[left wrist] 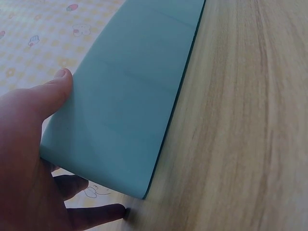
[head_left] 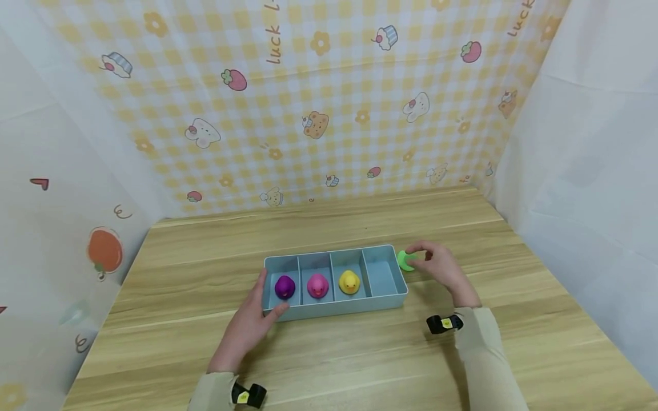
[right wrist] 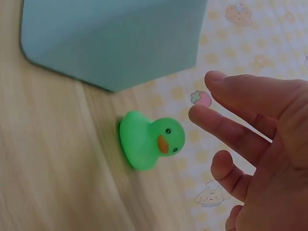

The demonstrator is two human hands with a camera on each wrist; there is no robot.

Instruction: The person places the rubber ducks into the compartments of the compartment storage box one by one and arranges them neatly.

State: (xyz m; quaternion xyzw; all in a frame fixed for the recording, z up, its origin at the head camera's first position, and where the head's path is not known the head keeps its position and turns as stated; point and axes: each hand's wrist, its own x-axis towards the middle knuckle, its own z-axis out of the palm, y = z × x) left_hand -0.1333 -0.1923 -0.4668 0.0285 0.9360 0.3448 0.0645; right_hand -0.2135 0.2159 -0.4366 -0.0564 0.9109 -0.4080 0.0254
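Note:
A blue-grey box (head_left: 344, 309) with a row of compartments sits on the table. My left hand (head_left: 249, 321) holds its near left corner, thumb at the front rim and fingers along the end wall. From the left, the compartments hold a purple toy duck (head_left: 285, 287), a pink toy duck (head_left: 317, 286) and a yellow toy duck (head_left: 349, 282); the rightmost one is bare. A green toy duck (right wrist: 139, 139) stands upright on the table just beyond the box's right end. Above it hovers my right hand (head_left: 443, 268), fingers spread and apart from the duck in the right wrist view.
The wooden table (head_left: 205, 342) extends around the box on every side. A checked cloth (head_left: 339, 142) with printed pictures hangs behind its far edge. White sheets hang at the left (head_left: 56, 228) and right (head_left: 591, 171). Each wrist wears a black strap.

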